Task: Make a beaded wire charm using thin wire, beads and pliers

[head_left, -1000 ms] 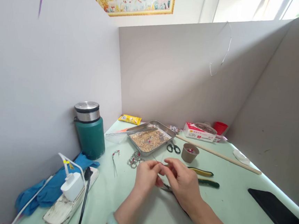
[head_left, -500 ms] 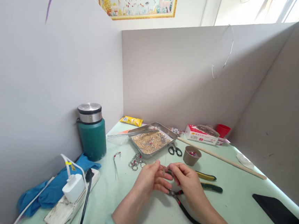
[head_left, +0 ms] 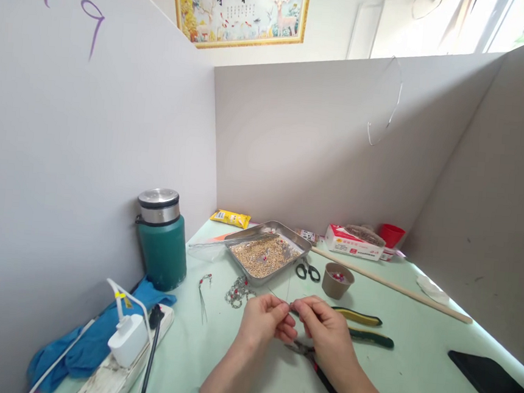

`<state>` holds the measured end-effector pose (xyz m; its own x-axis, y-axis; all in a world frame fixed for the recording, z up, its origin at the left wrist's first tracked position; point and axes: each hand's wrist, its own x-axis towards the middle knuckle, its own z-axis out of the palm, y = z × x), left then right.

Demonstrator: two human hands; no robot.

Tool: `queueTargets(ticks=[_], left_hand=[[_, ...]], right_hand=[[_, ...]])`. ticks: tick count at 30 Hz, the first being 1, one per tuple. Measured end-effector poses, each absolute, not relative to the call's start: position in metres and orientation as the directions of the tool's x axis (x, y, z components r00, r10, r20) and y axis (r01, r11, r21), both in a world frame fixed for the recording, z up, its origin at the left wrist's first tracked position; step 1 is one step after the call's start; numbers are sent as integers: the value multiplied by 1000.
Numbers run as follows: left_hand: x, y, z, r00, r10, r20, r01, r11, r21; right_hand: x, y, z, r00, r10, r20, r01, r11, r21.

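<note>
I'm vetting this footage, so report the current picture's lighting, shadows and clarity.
Head view: glare washes out the upper-right window; head view: a diagonal shadow crosses the back partition; head view: wide-angle stretch seemingly tilts the green bottle; head view: whatever the fingers pinch is too small to identify.

Shows pale green across the tabletop (head_left: 415,381), gold in the tray's (head_left: 282,226) beads (head_left: 256,260), silver dotted with red along the chain (head_left: 237,293). Turns brown at the pot (head_left: 334,288), yellow and dark green on the far handles (head_left: 360,317), black touched with red on the near pliers (head_left: 330,387). Runs teal over the flask (head_left: 164,252), blue over the cloth (head_left: 79,345).
</note>
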<state>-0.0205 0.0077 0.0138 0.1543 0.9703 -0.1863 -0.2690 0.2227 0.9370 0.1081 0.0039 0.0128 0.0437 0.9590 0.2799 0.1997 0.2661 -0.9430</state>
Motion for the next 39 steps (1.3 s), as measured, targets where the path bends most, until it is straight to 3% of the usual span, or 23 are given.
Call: queueTargets(ticks=[2, 7, 10, 15, 19, 23, 39], left_hand=[[-19, 8, 13, 143, 974, -175, -281, 209, 937], [-20, 8, 17, 154, 975, -158, -334, 202, 921], [-25, 8, 19, 123, 976, -178, -327, 210, 922], [-31, 9, 18, 23, 977, -214, -371, 207, 905], [-30, 11, 15, 48, 970, -240, -374, 241, 896], [-28, 12, 13, 69, 968, -242, -357, 250, 900], [-23, 13, 4, 57, 979, -197, -324, 204, 924]], right_hand=[[107, 4, 12, 53, 944, 327, 228, 307, -924], [107, 4, 14, 77, 966, 247, 205, 228, -952], [112, 7, 13, -8, 963, 269, 288, 260, -922], [134, 18, 5, -184, 870, 458, 608, 467, -642], [146, 24, -2, -187, 811, 554, 800, 453, -394], [148, 25, -7, -228, 811, 538, 874, 414, -253], [145, 26, -11, -274, 815, 510, 920, 377, -108]])
